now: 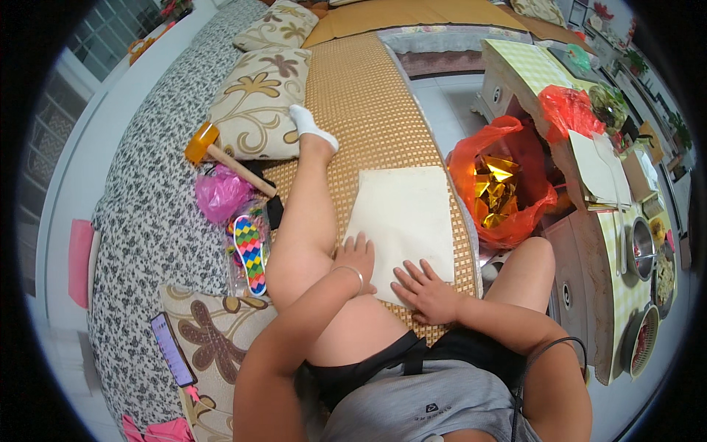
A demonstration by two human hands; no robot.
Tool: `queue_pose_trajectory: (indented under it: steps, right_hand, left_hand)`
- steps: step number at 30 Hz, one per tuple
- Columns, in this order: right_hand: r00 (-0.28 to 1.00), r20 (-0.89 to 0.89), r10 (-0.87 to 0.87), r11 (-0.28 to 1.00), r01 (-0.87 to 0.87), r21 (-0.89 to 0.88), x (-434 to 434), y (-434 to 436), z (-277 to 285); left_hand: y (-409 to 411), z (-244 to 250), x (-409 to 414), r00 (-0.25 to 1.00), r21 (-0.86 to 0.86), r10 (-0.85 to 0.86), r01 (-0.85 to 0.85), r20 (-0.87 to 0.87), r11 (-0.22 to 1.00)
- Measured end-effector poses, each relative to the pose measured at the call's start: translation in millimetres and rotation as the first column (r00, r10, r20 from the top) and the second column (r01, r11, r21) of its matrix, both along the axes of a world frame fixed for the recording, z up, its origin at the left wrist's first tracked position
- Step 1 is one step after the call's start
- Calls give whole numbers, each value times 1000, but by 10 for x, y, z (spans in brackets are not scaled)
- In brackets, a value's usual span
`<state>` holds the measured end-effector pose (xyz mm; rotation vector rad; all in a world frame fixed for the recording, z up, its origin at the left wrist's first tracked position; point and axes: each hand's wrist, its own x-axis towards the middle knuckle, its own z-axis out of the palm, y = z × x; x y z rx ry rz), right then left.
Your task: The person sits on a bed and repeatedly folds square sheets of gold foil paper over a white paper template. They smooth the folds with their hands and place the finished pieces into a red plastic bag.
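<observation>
A sheet of off-white paper (406, 221) lies on the woven mat (359, 94) between the legs. My left hand (356, 265), with a bangle at its wrist, rests palm down on the sheet's lower left edge, beside the bent leg, fingers spread. Flat on the lower right part of the sheet is my right hand (428, 293), its fingers apart. Neither hand grips anything. To the left lie a mallet (241, 170) with an amber head and wooden handle, a pink plastic bag (222, 193) and a multicoloured shoe insole (251, 254).
A red plastic bag (530, 204) holding gold foil pieces (497, 188) stands right of the mat. Beyond it, a table with a checked cloth (613, 248) bears paper, a metal bowl (642, 246) and baskets. Patterned cushions (254, 105) and a phone (173, 349) lie at left.
</observation>
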<state>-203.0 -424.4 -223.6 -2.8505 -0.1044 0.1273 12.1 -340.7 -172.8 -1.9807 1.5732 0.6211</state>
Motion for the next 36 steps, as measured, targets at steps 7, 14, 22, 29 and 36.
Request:
queue_pose_trajectory:
  steps: [7,14,22,29,36]
  right_hand:
    - [998,1,-67,997,67,-39,29,4,-172]
    - [971,93,-221,975,223,-19,-142,-241,-178]
    - [984,-14,-176,984,176,5,-94,34,-35]
    - [960,124,-250,964,258,-58,-132,-146,-300]
    - [954,17,-301,953,301,-17,-89,-5,-21]
  left_hand:
    - [-85,-624,361,853,-340,440,-517,-279,786]
    - [-149,-256,97,797,-325,567,-604,-211,728]
    - [-204,-373,-73,755,-444,611,-644,-237,623]
    - [-195,-412,-100,655,-357,609,-755,-447,549]
    - [-128,-689,-91,618,-489,476,-786,-626,377]
